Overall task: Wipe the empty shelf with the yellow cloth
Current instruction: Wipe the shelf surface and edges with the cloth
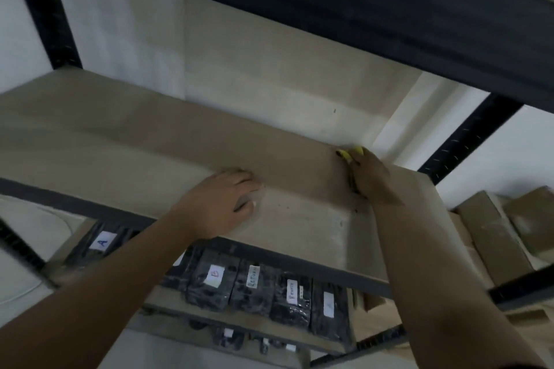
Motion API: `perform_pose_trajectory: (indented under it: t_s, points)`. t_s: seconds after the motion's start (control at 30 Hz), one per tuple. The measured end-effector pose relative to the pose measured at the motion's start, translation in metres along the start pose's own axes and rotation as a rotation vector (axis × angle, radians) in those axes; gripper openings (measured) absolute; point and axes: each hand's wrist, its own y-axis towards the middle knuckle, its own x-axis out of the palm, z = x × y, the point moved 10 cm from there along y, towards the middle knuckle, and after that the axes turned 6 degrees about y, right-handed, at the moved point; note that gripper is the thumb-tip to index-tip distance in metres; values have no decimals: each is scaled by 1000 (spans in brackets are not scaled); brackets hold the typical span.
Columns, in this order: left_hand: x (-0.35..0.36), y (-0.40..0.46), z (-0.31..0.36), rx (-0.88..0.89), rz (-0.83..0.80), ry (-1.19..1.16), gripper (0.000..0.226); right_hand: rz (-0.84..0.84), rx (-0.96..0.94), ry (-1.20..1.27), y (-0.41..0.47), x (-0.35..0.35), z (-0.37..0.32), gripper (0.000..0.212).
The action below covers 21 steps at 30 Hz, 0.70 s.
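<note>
Yellow cloth [349, 154] peeks out past right hand [370, 176] fingertips, gripped against back right of shelf [150, 140], right of centre frame. Left hand [223, 203] rests relaxed, mid-shelf.

You are looking at white labels on the black wrapped packs on the lower shelf: the left pack's label [102, 241] is showing a blue "A", and another label [216, 275] is showing a red "B". A third label [253, 276] is reading "RETURN" sideways; the two labels to its right are staying illegible to you.
</note>
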Motion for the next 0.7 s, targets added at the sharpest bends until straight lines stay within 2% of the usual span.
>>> perform_pose_trajectory:
  t_s: [0.07,0.23,0.33,0.47,0.53,0.63,0.7]
  points:
    - [-2,0,1,-12,5,6,45,22,-2,76,14,7,-12,43]
    - [-3,0,2,-25,14,-2,44,53,-68,36,22,11,-26,40]
    - [-1,-1,0,-30,-11,-21,45,-14,-125,162,4,9,-27,31]
    - [-5,0,2,-12,0,-44,44,-175,-255,398,-57,7,-48,23]
    - [-6,0,3,-7,8,-41,44,-226,-231,473,-100,6,-50,20]
    - [-7,0,5,-2,14,-42,45,-189,-149,495,-162,-2,-45,17]
    - [-8,-2,6,2,23,-49,44,-230,-112,601,-200,-6,-46,18]
